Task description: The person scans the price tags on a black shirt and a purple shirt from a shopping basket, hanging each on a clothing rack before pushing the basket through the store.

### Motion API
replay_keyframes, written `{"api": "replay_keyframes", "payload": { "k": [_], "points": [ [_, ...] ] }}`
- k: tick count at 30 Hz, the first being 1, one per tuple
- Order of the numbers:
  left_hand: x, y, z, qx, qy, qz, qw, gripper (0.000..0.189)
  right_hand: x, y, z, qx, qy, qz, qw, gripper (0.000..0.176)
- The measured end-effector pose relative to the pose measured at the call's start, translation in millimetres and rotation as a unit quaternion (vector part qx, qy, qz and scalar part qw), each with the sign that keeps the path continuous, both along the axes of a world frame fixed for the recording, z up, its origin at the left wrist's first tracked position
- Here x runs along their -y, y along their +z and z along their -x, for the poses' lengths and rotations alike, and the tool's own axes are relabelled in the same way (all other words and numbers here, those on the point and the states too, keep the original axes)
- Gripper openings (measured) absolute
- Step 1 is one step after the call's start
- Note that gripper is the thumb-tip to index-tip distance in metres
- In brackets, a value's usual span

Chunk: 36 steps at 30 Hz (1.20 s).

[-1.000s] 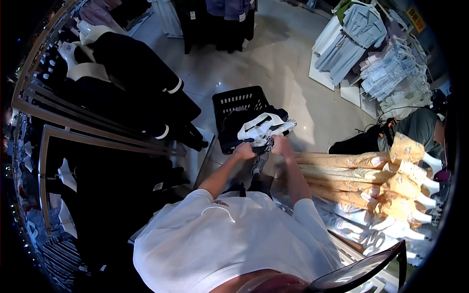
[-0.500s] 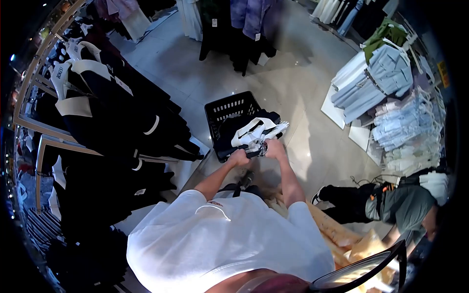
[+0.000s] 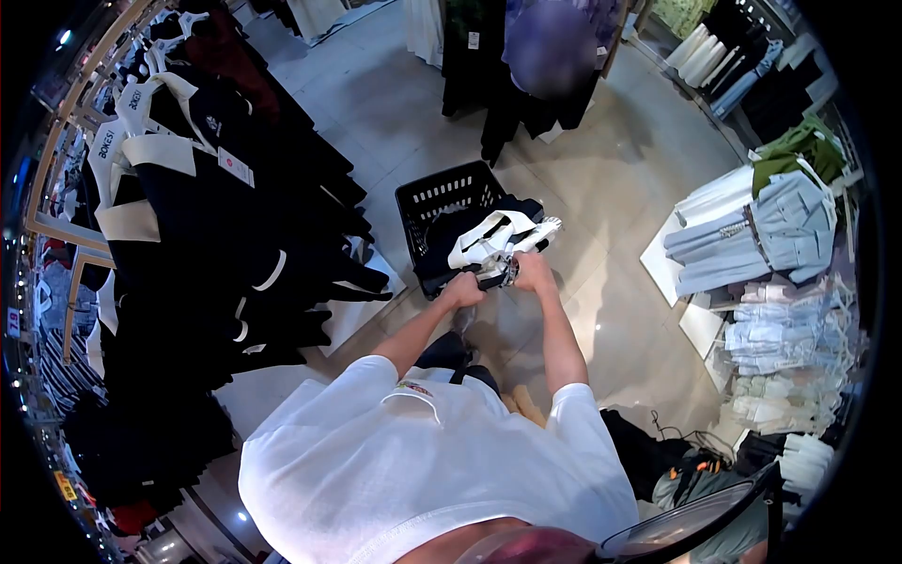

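Both my hands meet over a black plastic basket (image 3: 442, 193) on the shop floor. My left hand (image 3: 463, 289) and my right hand (image 3: 533, 271) are closed on a bundle of white hangers with dark garments (image 3: 496, 242) that lies across the basket's near rim. More dark clothing fills the basket. The fingers are partly hidden by the bundle.
A rack of black garments with white trim (image 3: 197, 207) stands close on the left. Pale blue and white shirts (image 3: 761, 235) hang on racks to the right. Dark clothes hang at the top (image 3: 526, 85). Another person (image 3: 695, 470) crouches low at the lower right.
The view has swung: the left rack looms larger and the pale yellow garments on the right have left the view. Both hands stay on the hanger bundle at the basket.
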<state>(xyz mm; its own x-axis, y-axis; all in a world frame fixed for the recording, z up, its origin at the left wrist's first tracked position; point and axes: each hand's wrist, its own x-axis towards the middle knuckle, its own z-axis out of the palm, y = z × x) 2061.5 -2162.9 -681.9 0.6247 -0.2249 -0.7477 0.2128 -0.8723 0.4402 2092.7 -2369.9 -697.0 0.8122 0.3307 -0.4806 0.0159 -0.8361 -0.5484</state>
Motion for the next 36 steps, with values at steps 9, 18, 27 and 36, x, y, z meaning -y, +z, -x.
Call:
{"api": "replay_keyframes", "payload": {
  "k": [9,18,27,36],
  "points": [
    [4,-22,-63,-0.034,0.057,-0.004,0.998,0.041,-4,-37,-82,-0.016,0.050,-0.005,0.999,0.031],
    [13,-46,-124,-0.020,0.129,0.009,0.991,0.037,1,-73,-163,-0.006,0.119,-0.006,0.993,0.030],
    [-1,-71,-183,-0.008,0.171,-0.010,0.985,0.037,-18,-105,-239,-0.004,0.157,-0.048,0.986,0.033],
    [-41,-102,-250,-0.026,0.194,-0.011,0.981,0.038,-65,-130,-315,-0.020,0.186,-0.014,0.982,0.033]
  ]
}}
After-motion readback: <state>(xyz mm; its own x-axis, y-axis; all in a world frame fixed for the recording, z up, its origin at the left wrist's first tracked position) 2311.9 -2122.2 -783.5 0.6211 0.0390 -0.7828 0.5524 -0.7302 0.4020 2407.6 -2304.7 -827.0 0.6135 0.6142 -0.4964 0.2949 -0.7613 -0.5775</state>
